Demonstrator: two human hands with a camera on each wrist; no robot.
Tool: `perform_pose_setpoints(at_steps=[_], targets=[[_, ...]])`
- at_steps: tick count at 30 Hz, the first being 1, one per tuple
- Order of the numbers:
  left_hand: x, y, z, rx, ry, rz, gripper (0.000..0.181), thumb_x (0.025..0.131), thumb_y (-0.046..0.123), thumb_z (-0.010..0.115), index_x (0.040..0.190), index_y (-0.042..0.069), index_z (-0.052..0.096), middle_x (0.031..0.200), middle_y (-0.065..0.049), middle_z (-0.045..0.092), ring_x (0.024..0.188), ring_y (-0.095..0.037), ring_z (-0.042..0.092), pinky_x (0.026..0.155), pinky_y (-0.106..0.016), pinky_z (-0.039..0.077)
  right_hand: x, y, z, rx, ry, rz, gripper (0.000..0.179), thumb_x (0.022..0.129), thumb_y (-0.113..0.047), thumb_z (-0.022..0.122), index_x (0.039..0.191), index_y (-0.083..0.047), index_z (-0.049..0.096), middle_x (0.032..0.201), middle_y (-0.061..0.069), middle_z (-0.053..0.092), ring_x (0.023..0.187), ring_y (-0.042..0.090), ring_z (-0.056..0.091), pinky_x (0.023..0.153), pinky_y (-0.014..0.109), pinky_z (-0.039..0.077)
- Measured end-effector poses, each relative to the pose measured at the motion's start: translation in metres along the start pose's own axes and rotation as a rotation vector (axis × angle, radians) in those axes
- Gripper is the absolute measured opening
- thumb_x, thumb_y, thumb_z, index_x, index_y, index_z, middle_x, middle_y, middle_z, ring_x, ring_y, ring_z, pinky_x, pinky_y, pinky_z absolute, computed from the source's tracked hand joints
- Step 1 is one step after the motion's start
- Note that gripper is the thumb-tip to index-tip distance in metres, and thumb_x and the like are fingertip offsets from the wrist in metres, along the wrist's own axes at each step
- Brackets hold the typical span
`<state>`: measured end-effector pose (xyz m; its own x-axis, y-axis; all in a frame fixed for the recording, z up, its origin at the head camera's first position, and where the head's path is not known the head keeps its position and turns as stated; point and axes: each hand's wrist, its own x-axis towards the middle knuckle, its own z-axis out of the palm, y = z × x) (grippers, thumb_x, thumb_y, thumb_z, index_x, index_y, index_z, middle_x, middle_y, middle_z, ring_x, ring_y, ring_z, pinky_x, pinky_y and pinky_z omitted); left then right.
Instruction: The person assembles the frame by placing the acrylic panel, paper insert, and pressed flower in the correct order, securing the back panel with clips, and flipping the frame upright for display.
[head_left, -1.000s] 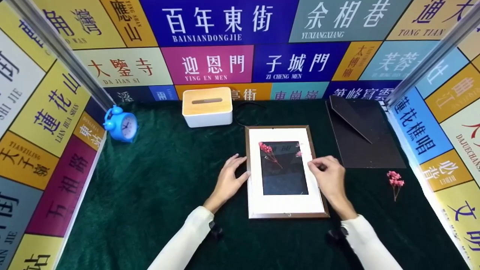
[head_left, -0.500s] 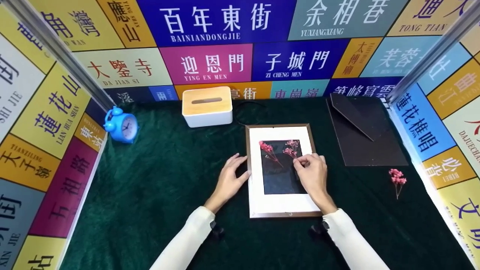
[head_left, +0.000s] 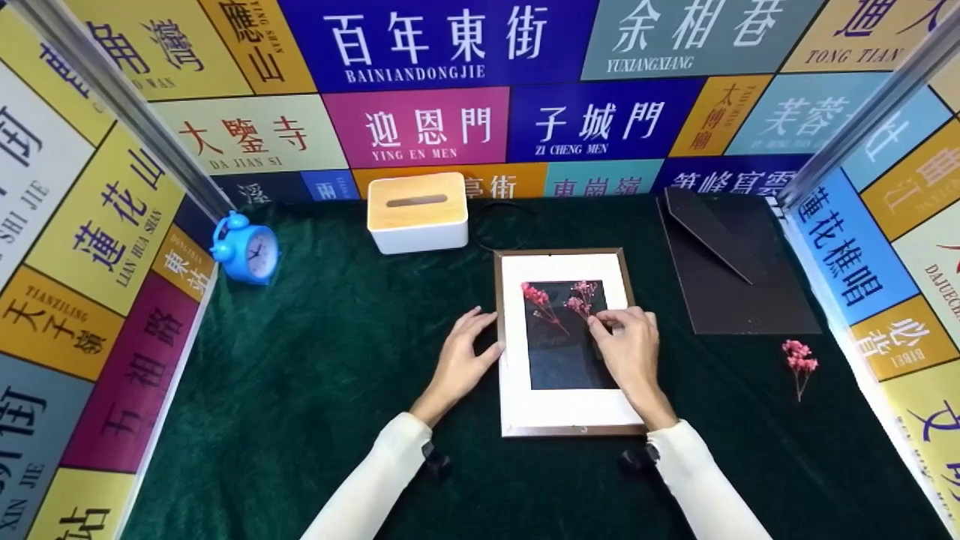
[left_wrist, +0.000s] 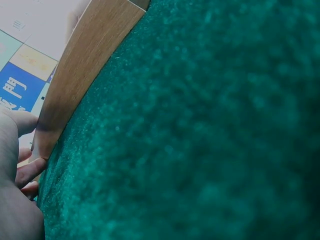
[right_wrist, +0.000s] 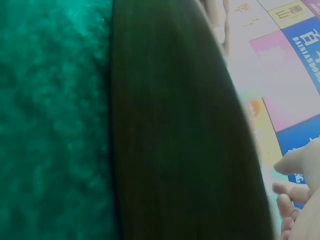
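Observation:
A wooden picture frame [head_left: 562,429] lies on the green cloth, with a white mat [head_left: 559,411] around a dark central window [head_left: 566,367]. My left hand [head_left: 461,358] touches the frame's left side with thumb and fingertips spread; in the left wrist view, the fingers [left_wrist: 31,170] meet the wooden edge. My right hand [head_left: 630,345] pinches the stem of a pink dried flower sprig [head_left: 580,300] over the upper right of the window. Another pink dried flower sprig [head_left: 540,300] lies slanting in the window's upper left. The right wrist view shows the frame's side [right_wrist: 180,120] close up.
Right of the frame, a third pink sprig [head_left: 800,364] lies on the cloth. Behind it is a black backing board [head_left: 757,307] with a folded-out stand [head_left: 705,232]. A wood-topped tissue box [head_left: 418,217] and a blue alarm clock [head_left: 247,249] stand farther back. Printed panels [head_left: 420,124] wall the table.
My right hand moved from the frame's right edge inward over the window, bringing the pinched sprig into view there. The left hand stayed at the frame's left side.

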<state>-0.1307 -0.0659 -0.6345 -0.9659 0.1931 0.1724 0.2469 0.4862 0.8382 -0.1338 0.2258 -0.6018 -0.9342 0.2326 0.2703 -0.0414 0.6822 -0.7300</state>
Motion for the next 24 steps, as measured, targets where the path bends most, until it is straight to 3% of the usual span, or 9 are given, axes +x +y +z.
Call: perform_pose_setpoints(at_steps=[5, 11, 20, 24], targets=[[0.0, 0.0, 0.0, 0.001, 0.007, 0.013, 0.054, 0.1, 0.019, 0.079, 0.15, 0.002, 0.066, 0.152, -0.017, 0.066, 0.157, -0.033, 0.045, 0.127, -0.055, 0.038, 0.0, 0.016, -0.016, 0.071, 0.083, -0.024, 0.011, 0.09, -0.007, 0.089, 0.097, 0.0, 0.085, 0.093, 0.017, 0.074, 0.092, 0.031, 0.06, 0.082, 0.037, 0.041], [0.0, 0.0, 0.0, -0.003, 0.005, 0.004, 0.054, 0.1, 0.02, 0.079, 0.15, 0.003, 0.067, 0.153, -0.016, 0.065, 0.157, -0.033, 0.045, 0.126, -0.055, 0.038, 0.0, 0.046, -0.045, 0.115, 0.159, 0.002, 0.01, 0.092, -0.003, 0.088, 0.1, 0.001, 0.084, 0.093, 0.015, 0.076, 0.083, 0.011, 0.059, 0.078, 0.022, 0.043], [0.001, 0.0, -0.001, -0.006, 0.012, 0.016, 0.054, 0.1, 0.02, 0.079, 0.149, 0.002, 0.067, 0.152, -0.017, 0.065, 0.157, -0.033, 0.045, 0.126, -0.056, 0.039, -0.003, 0.091, -0.097, 0.065, 0.24, 0.029, 0.012, 0.095, -0.006, 0.087, 0.103, 0.002, 0.084, 0.095, 0.015, 0.075, 0.08, -0.002, 0.058, 0.075, 0.014, 0.042], [0.0, 0.0, 0.0, -0.006, 0.009, 0.011, 0.054, 0.101, 0.02, 0.079, 0.149, 0.002, 0.067, 0.153, -0.017, 0.065, 0.157, -0.032, 0.045, 0.126, -0.055, 0.038, -0.005, 0.108, -0.121, 0.045, 0.292, 0.036, 0.01, 0.093, -0.005, 0.088, 0.101, 0.001, 0.085, 0.09, 0.003, 0.075, 0.077, -0.007, 0.057, 0.074, 0.013, 0.043]])
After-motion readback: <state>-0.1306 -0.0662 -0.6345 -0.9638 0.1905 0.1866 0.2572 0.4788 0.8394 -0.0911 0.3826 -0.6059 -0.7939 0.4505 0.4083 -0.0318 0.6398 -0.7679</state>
